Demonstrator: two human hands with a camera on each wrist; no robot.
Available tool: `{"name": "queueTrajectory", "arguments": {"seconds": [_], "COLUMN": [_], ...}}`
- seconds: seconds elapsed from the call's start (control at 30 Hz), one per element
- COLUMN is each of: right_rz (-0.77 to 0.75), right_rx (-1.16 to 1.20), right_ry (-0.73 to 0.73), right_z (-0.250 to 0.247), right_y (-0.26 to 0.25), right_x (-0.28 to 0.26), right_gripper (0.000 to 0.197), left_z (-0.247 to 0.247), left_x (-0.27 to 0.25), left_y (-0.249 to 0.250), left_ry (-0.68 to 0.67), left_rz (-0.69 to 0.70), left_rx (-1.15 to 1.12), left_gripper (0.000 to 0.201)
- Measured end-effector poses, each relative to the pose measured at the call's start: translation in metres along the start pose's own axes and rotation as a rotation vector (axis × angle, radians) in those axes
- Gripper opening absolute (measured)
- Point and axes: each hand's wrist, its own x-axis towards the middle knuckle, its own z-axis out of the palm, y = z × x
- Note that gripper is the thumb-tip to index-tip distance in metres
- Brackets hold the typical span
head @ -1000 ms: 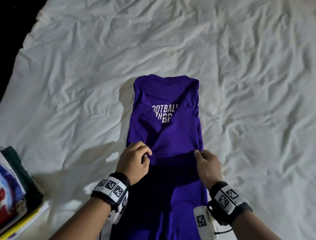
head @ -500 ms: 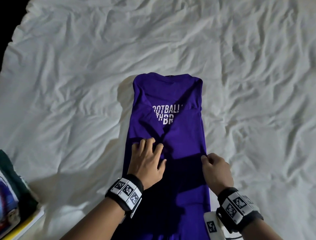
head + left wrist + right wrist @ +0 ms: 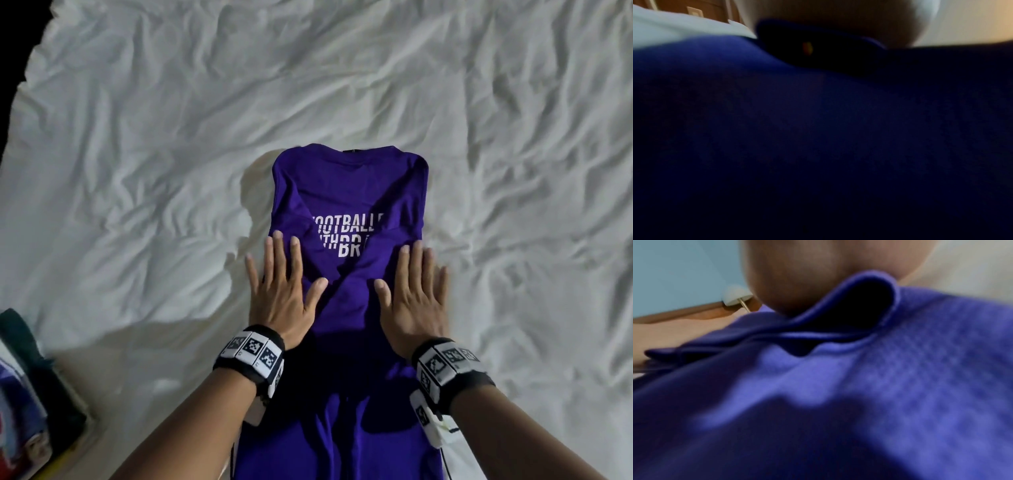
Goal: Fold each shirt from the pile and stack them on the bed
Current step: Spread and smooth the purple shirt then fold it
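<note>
A purple shirt [image 3: 346,192] with white lettering lies on the white bed sheet [image 3: 144,164], its sides folded in to a long narrow strip, collar at the far end. My left hand [image 3: 279,284] lies flat with spread straight fingers on the shirt's left edge. My right hand [image 3: 416,291] lies flat the same way on its right edge. Both press the cloth just below the lettering. The wrist views show blurred purple cloth [image 3: 777,129] [image 3: 900,386] close up under each palm.
At the lower left edge of the head view sits a stack of folded clothes [image 3: 24,394], dark green and multicoloured. The rumpled sheet spreads wide on all sides of the shirt. A dark gap [image 3: 13,41] marks the bed's far left edge.
Both hands let go of the folded edges, flattened out and slid up the shirt toward the lettering. The left opened first, the right after.
</note>
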Motion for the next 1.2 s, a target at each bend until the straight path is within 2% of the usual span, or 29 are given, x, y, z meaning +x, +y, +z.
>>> {"name": "queueTrajectory", "arguments": {"seconds": [0.07,0.13,0.17,0.2,0.27,0.33,0.37,0.43,0.5,0.53,0.6,0.67,0.73,0.8,0.87,0.93,1.0,1.07,1.13,1.2], "right_rz": [-0.051,-0.210,-0.250,-0.244,-0.178,-0.104,-0.063,-0.053,-0.141,-0.166,-0.150,-0.141,-0.169,-0.205,-0.230,-0.237,-0.222,-0.233,-0.246,-0.281], "right_rx": [0.017,0.002,-0.020,-0.044,-0.069,-0.051,-0.032,0.016,0.048,0.047,0.041,0.057,0.094,0.154,0.202,0.222,0.184,0.136,0.130,0.114], "right_ry": [0.048,0.026,0.003,-0.026,-0.053,-0.062,-0.069,-0.047,-0.087,-0.130,-0.181,-0.169,-0.151,-0.128,-0.145,-0.134,-0.081,-0.053,-0.053,-0.045], "right_z": [-0.004,0.002,0.007,0.012,0.016,0.009,0.003,-0.009,-0.010,-0.005,0.006,0.008,0.005,0.007,0.012,0.016,0.015,0.017,0.019,0.017], "right_y": [-0.006,-0.003,0.002,0.008,0.016,0.012,0.007,-0.006,-0.014,-0.012,0.000,0.012,0.014,0.005,-0.007,-0.016,-0.021,-0.023,-0.022,-0.020], "right_x": [-0.008,-0.020,-0.024,-0.027,-0.029,-0.032,-0.036,-0.053,-0.080,-0.094,-0.117,-0.136,-0.162,-0.199,-0.245,-0.289,-0.326,-0.355,-0.378,-0.397], "right_gripper": [0.078,0.075,0.076,0.076,0.076,0.075,0.075,0.073,0.071,0.072,0.075,0.073,0.067,0.065,0.060,0.043,0.022,0.014,0.016,0.025], "left_z": [-0.006,0.000,0.004,0.010,0.010,-0.004,-0.012,-0.018,-0.009,-0.003,0.003,-0.006,-0.018,-0.026,-0.029,-0.029,-0.028,-0.031,-0.039,-0.048], "left_x": [0.002,-0.001,-0.002,-0.002,0.001,0.000,-0.006,-0.032,-0.069,-0.086,-0.113,-0.135,-0.164,-0.204,-0.249,-0.287,-0.317,-0.342,-0.361,-0.377], "left_y": [-0.003,-0.006,-0.009,-0.013,-0.022,-0.025,-0.021,-0.009,0.001,0.002,-0.003,-0.005,-0.002,0.004,0.007,0.006,0.006,0.004,0.007,0.009], "left_ry": [0.019,-0.019,-0.047,-0.068,-0.076,-0.067,-0.049,0.001,-0.054,-0.095,-0.130,-0.099,-0.057,-0.030,-0.007,-0.054,-0.121,-0.185,-0.317,-0.480], "left_rz": [0.048,0.181,0.203,0.178,0.031,-0.113,-0.134,-0.033,0.099,0.119,0.052,-0.021,-0.025,0.033,0.125,0.219,0.307,0.400,0.444,0.434], "left_rx": [-0.009,0.015,0.036,0.050,0.045,-0.007,-0.032,-0.037,-0.024,-0.001,0.026,-0.017,-0.079,-0.153,-0.253,-0.292,-0.323,-0.315,-0.216,-0.041], "left_gripper": [0.076,0.073,0.073,0.073,0.075,0.079,0.079,0.076,0.075,0.075,0.077,0.077,0.072,0.058,0.032,0.015,0.012,0.018,0.031,0.054]}}
